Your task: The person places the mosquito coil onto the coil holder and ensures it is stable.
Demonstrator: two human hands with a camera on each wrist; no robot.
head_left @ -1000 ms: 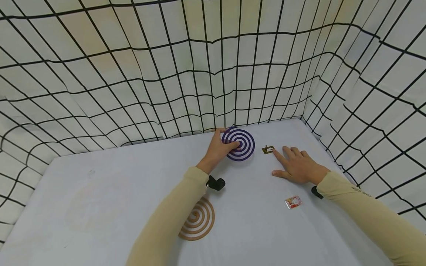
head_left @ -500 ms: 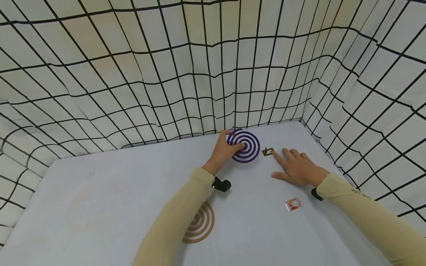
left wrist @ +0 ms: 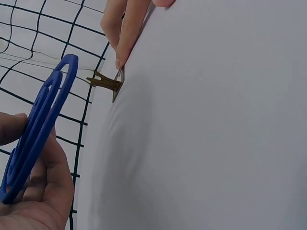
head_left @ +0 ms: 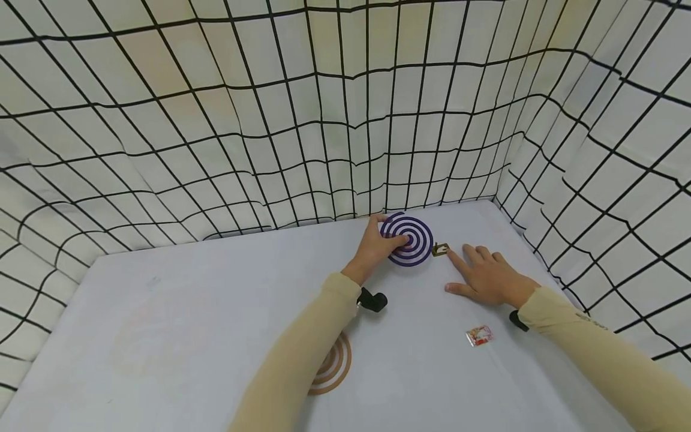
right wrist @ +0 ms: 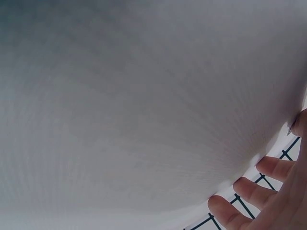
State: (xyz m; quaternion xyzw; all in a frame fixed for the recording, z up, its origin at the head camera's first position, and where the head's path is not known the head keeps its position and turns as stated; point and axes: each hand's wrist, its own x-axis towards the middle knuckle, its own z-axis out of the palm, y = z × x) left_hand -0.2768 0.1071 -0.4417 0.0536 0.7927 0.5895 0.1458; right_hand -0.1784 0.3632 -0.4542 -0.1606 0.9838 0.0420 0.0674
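Observation:
My left hand (head_left: pixel 376 247) pinches a purple-blue spiral mosquito coil (head_left: pixel 427 241) between thumb and fingers. In the left wrist view the coil (left wrist: pixel 45 120) is held tilted, above the table and apart from the small metal coil stand (left wrist: pixel 106 84). That stand has a flat base and an upright prong. With fingers spread, my right hand (head_left: pixel 488 276) rests on the white table; its index fingertip touches the edge of the stand's base. The right wrist view catches only some of the right hand's fingers (right wrist: pixel 256 194), and the stand is not visible there.
A brown spiral coil (head_left: pixel 345 366) lies on the white table (head_left: pixel 189 324), partly hidden by the left sleeve. A small red-and-white packet (head_left: pixel 479 336) lies near the right forearm. White walls with black netting (head_left: pixel 335 138) border the back and right.
My left hand has carried the purple coil rightward, closer to the metal stand. The right hand keeps its fingertip at the stand's base. The view has shifted slightly.

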